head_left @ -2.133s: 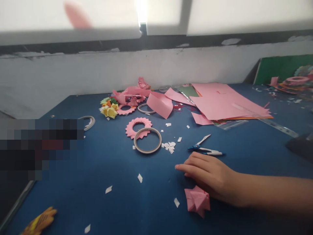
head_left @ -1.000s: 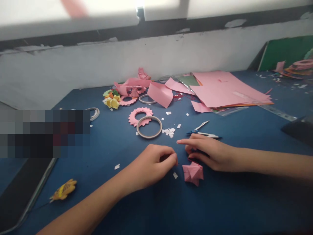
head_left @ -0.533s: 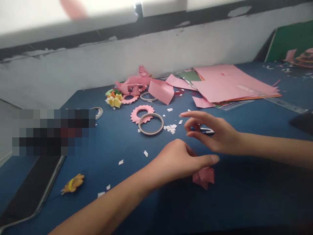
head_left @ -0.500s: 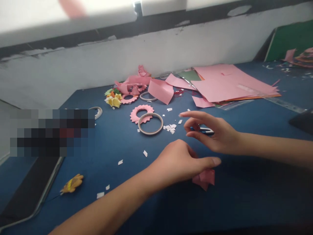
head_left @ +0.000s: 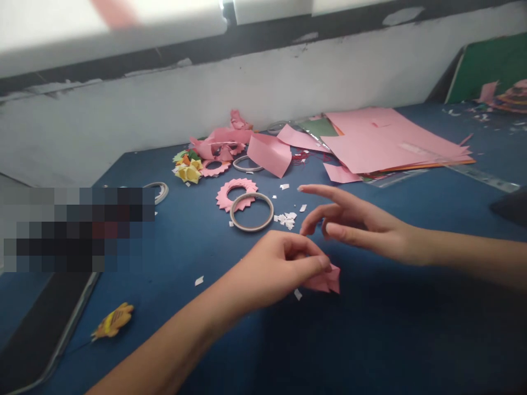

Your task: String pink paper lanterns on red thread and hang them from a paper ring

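My left hand [head_left: 280, 269] is closed on a small folded pink paper piece [head_left: 329, 280], whose pointed corners stick out below the thumb. Just right of it hovers my right hand [head_left: 366, 225], fingers apart and the index stretched out to the left; no object shows in it. Beyond the left hand lies a roll of narrow tape [head_left: 234, 211], partly over a pink folded paper ring [head_left: 222, 192]. Small white scraps of paper [head_left: 287, 219] are scattered by the fingertips.
Pink paper sheets [head_left: 382, 142] are stacked at the back right, with a clear ruler [head_left: 481, 175] across them. Pink and yellow folded pieces [head_left: 189, 173] sit at the back. A brown-yellow charm [head_left: 113, 320] lies front left. A blurred block covers the left side.
My left hand has shifted left and slightly up with the folded pink paper. My right hand's fingers have spread, and the blue-and-white pen seen by it is now out of sight.
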A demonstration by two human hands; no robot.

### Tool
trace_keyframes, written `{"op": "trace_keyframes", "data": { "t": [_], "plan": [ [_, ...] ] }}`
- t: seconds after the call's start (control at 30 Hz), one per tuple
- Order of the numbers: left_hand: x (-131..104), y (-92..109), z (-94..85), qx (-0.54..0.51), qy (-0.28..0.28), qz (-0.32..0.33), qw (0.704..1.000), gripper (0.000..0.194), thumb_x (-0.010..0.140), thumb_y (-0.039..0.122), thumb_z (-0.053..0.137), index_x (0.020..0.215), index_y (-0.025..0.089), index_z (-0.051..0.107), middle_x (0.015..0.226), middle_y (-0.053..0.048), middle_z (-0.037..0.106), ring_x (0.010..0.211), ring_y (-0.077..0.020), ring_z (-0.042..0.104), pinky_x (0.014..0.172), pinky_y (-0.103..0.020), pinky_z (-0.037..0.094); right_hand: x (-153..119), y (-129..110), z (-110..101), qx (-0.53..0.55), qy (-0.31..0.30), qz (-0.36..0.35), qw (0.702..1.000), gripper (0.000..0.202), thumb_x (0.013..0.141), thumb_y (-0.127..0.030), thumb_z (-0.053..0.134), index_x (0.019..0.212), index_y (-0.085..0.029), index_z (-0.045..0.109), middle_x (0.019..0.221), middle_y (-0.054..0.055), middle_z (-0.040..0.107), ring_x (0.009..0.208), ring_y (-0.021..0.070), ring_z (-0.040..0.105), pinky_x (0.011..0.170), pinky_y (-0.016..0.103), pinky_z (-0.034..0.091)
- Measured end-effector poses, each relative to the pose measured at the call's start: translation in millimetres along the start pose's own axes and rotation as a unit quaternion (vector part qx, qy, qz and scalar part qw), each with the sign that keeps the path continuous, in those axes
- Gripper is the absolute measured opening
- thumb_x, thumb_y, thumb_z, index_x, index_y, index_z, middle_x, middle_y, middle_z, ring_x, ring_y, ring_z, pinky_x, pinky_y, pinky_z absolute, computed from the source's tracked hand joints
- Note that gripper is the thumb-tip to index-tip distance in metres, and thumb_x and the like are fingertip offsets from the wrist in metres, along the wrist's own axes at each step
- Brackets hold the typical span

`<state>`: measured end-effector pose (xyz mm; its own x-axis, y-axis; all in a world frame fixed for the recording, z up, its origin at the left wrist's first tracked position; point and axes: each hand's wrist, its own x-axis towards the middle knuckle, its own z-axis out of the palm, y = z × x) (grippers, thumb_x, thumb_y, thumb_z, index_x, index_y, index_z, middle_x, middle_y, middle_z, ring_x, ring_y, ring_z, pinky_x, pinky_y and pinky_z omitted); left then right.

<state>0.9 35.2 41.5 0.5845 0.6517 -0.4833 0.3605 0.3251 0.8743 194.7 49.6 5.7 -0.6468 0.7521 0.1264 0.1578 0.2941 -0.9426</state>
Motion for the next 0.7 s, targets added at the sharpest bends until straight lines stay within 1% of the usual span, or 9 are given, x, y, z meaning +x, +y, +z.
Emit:
{"op": "trace_keyframes", "data": {
  "t": [0.07, 0.1, 0.2, 0.3, 0.4, 0.47, 0.53, 0.6, 0.7],
  "plan": [
    [-4.0, 0.8, -7.3, -0.028, 0.026, 0.022, 0.999, 0.019, 0.082, 0.025, 0.056, 0.073, 0.012, 0.066, 0.078, -0.007, 0.071, 0.078, -0.0173, 0.066, 0.075, -0.026, 0.048, 0.2, -3.8, 2.0, 0.022, -0.040, 0.024, 0.999, 0.059, 0.092, -0.026, 0.050, 0.143, -0.027, 0.021, 0.101, 0.003, 0.063, 0.094, 0.0137, 0.062, 0.084, 0.029, 0.050],
    [-5.5, 0.8, -10.7, -0.023, 0.047, 0.036, 0.998, 0.018, 0.082, 0.026, 0.056, 0.073, 0.013, 0.066, 0.077, -0.005, 0.071, 0.079, -0.0175, 0.066, 0.076, -0.026, 0.048, 1.1, -5.1, 3.5, 0.019, -0.040, 0.025, 0.999, 0.060, 0.090, -0.024, 0.052, 0.142, -0.027, 0.022, 0.096, 0.001, 0.064, 0.091, 0.0134, 0.063, 0.086, 0.029, 0.049],
    [-10.2, 1.7, -19.2, 0.039, 0.115, 0.063, 0.991, 0.020, 0.083, 0.030, 0.056, 0.074, 0.017, 0.067, 0.074, -0.001, 0.070, 0.075, -0.0154, 0.064, 0.068, -0.023, 0.045, 8.0, -7.5, 8.4, 0.008, 0.009, 0.002, 1.000, 0.057, 0.088, -0.021, 0.057, 0.138, -0.027, 0.031, 0.083, -0.002, 0.064, 0.081, 0.0115, 0.064, 0.085, 0.028, 0.050],
    [-15.2, 4.3, -24.2, 0.088, 0.184, 0.085, 0.975, 0.021, 0.083, 0.031, 0.056, 0.070, 0.018, 0.066, 0.068, 0.001, 0.066, 0.069, -0.0136, 0.061, 0.062, -0.023, 0.042, 20.0, -8.4, 12.6, 0.017, 0.066, -0.012, 0.998, 0.052, 0.086, -0.023, 0.061, 0.133, -0.026, 0.039, 0.081, -0.002, 0.067, 0.079, 0.0118, 0.065, 0.079, 0.026, 0.052],
    [-17.4, 4.9, -25.9, 0.127, 0.260, 0.140, 0.947, 0.019, 0.083, 0.028, 0.057, 0.069, 0.018, 0.067, 0.074, 0.001, 0.064, 0.073, -0.0133, 0.059, 0.066, -0.023, 0.042, 29.7, -6.9, 17.3, 0.035, 0.112, -0.023, 0.993, 0.050, 0.085, -0.024, 0.063, 0.130, -0.024, 0.042, 0.080, -0.001, 0.071, 0.081, 0.0130, 0.067, 0.079, 0.026, 0.053],
    [-16.1, 3.3, -25.5, 0.150, 0.298, 0.184, 0.925, 0.018, 0.083, 0.024, 0.057, 0.069, 0.018, 0.067, 0.080, 0.000, 0.064, 0.079, -0.0134, 0.059, 0.070, -0.022, 0.043, 31.1, -4.5, 20.3, 0.043, 0.122, -0.039, 0.991, 0.050, 0.087, -0.023, 0.061, 0.132, -0.024, 0.040, 0.082, -0.001, 0.072, 0.083, 0.0128, 0.068, 0.081, 0.027, 0.054],
    [-13.4, 1.2, -24.6, 0.145, 0.312, 0.209, 0.916, 0.018, 0.083, 0.022, 0.058, 0.069, 0.018, 0.067, 0.078, 0.000, 0.065, 0.080, -0.0133, 0.060, 0.072, -0.022, 0.044, 28.7, -2.2, 21.8, 0.035, 0.110, -0.057, 0.992, 0.050, 0.089, -0.021, 0.057, 0.135, -0.025, 0.036, 0.086, 0.000, 0.072, 0.085, 0.0121, 0.068, 0.084, 0.027, 0.053],
    [-11.0, 0.1, -23.8, 0.107, 0.301, 0.210, 0.924, 0.016, 0.085, 0.024, 0.057, 0.073, 0.019, 0.067, 0.073, 0.001, 0.067, 0.075, -0.0121, 0.062, 0.070, -0.020, 0.046, 24.9, -1.2, 21.2, 0.013, 0.104, -0.072, 0.992, 0.048, 0.092, -0.018, 0.052, 0.135, -0.025, 0.034, 0.090, 0.000, 0.072, 0.085, 0.0116, 0.067, 0.083, 0.027, 0.052],
    [-10.2, 0.7, -23.2, 0.047, 0.271, 0.180, 0.944, 0.017, 0.086, 0.027, 0.056, 0.075, 0.019, 0.067, 0.066, 0.002, 0.068, 0.066, -0.0107, 0.063, 0.065, -0.018, 0.048, 21.9, -3.5, 17.3, -0.040, 0.162, -0.098, 0.981, 0.047, 0.091, -0.015, 0.050, 0.134, -0.027, 0.034, 0.091, 0.000, 0.068, 0.086, 0.0122, 0.065, 0.077, 0.027, 0.052]
  ]
}}
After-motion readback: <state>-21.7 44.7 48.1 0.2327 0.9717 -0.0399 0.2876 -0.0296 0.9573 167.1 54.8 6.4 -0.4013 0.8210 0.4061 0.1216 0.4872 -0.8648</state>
